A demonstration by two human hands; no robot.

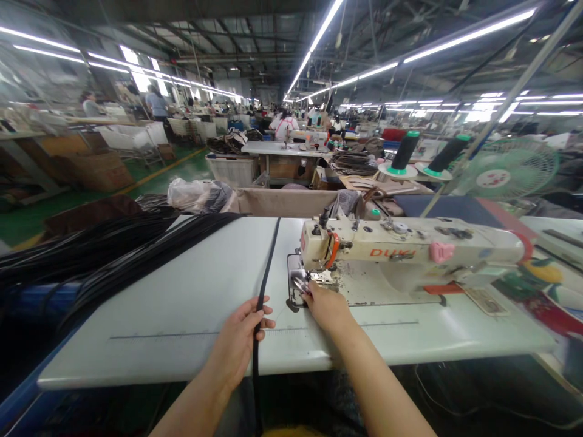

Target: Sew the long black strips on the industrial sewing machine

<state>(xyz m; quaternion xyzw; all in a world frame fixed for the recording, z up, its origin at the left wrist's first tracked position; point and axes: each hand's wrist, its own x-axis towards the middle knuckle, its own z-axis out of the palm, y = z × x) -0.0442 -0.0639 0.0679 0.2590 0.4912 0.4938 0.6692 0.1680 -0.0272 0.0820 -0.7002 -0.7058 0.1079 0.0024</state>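
Note:
My left hand (243,325) is closed on a narrow black strap (268,267), thumb on top and fingers around it. The strap runs from the far edge of the white table, through my hand, and down over the front edge. My right hand (325,303) is beside the needle area of a cream sewing machine (410,243). Its fingers are pinched on a small pair of metal thread snips (299,284), whose tips point left over the machine's plate. The rest of that tool is hidden by the fingers.
A thick bundle of black straps (136,267) lies over the table's left end. A ruler scale (182,334) is marked along the tabletop (191,361). Behind the machine stand black thread cones (404,153) and a green fan (505,170). A fabric-lined bin (282,200) sits beyond the far edge.

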